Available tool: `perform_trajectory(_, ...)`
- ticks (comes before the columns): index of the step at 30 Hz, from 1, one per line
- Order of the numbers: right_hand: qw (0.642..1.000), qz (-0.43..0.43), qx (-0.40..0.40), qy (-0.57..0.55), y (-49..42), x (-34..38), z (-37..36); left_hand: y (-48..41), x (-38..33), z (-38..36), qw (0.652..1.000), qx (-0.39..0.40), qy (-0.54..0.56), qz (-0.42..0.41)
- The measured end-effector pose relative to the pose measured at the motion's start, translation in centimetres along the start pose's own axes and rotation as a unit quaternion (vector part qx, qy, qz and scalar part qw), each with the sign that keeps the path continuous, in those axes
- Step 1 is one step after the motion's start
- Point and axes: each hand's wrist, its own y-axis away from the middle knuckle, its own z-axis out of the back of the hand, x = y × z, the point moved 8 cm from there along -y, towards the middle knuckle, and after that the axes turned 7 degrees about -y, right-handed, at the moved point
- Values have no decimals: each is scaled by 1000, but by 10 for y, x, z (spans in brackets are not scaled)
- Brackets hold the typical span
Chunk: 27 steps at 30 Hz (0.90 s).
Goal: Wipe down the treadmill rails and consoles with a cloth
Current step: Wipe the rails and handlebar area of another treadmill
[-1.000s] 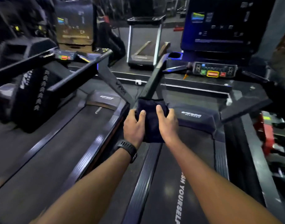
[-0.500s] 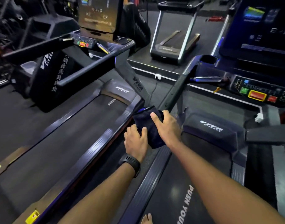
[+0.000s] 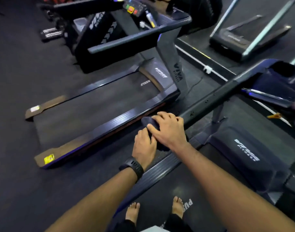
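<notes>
Dark rubber floor (image 3: 18, 81) runs under three treadmills: the near one (image 3: 168, 190) on which the person stands, a second (image 3: 93, 106) parallel to it on the left, and a third (image 3: 235, 39) well apart at top right.

Two bare feet show at the bottom edge, the left foot (image 3: 132, 210) and the right foot (image 3: 177, 206), both on the near belt.

One dark cloth (image 3: 147, 121) sits at the near end of the near treadmill's left rail (image 3: 210, 99), a black bar that slants up toward the top right. Both hands are on this cloth. The right hand (image 3: 168, 129) lies over its top, fingers (image 3: 161, 114) slightly spread and curled down over the fabric. The left hand (image 3: 143, 146) is just below and touching the right, its fingers curled into the cloth's lower part; their tips are hidden under the right hand. One black watch (image 3: 132, 166) circles the left wrist.

One console (image 3: 131, 8) with a red button shows on the second treadmill. Two stickers mark that treadmill's rear corners, one yellow (image 3: 49, 159) and one pale (image 3: 34, 108).
</notes>
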Motion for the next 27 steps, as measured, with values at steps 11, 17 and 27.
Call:
perform_trajectory(11, 947, 59, 309, 69, -43, -3, -36, 29, -6, -26, 998, -13, 29, 52)
perform_trajectory(17, 959, 179, 214, 48, -17, -1, -18, 28, -2, -29, 996, -52, -29, 72)
perform_trajectory(27, 930, 120, 337, 79, -41, 2, -42, 27, -5, -29, 990, -85, -86, 67)
